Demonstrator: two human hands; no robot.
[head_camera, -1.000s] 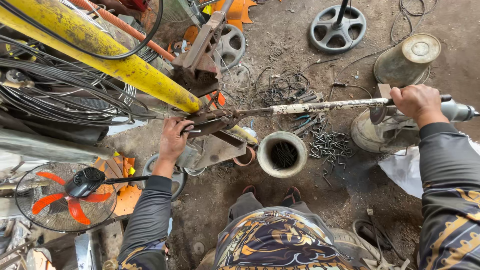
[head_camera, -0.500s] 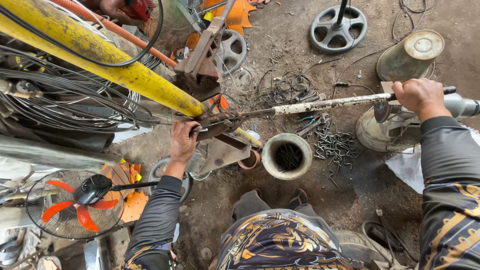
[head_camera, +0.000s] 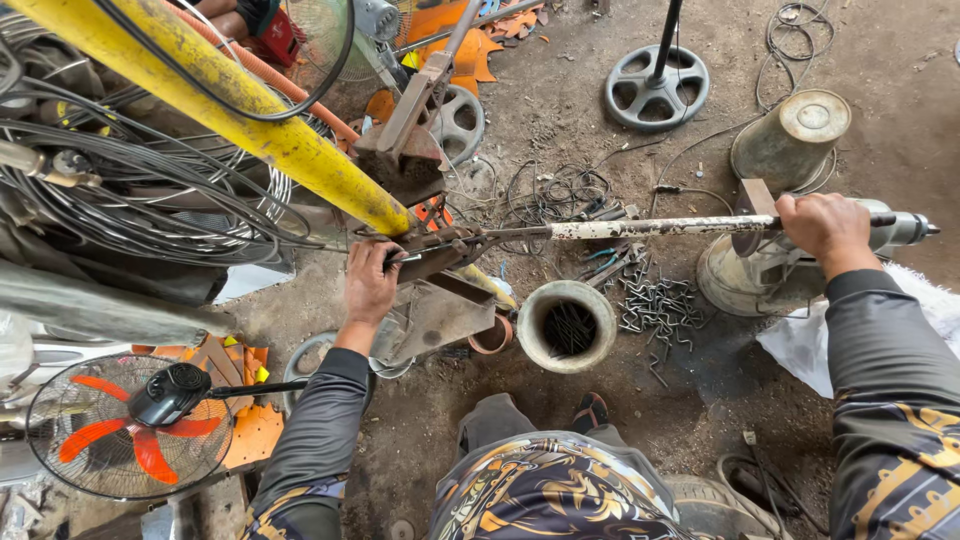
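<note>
My left hand (head_camera: 369, 283) presses on a thin wire at the jaws of a rusty metal bending tool (head_camera: 440, 270) mounted on a stand. My right hand (head_camera: 826, 230) grips the far end of the tool's long white-stained lever bar (head_camera: 650, 228), which runs level from the jaws to the right. A pile of bent wire pieces (head_camera: 660, 310) lies on the dirt below the bar. A round pipe (head_camera: 567, 326) with bent wires inside stands upright in front of my knees.
A yellow beam (head_camera: 230, 110) slants across the upper left over coils of dark wire (head_camera: 150, 200). A fan with orange blades (head_camera: 125, 425) lies at lower left. A round fan base (head_camera: 658, 85) and an upturned bucket (head_camera: 790, 140) stand behind the bar.
The view has shifted slightly; the lever bar and my right hand have moved a little up and right. My left hand stays at the jaws.
</note>
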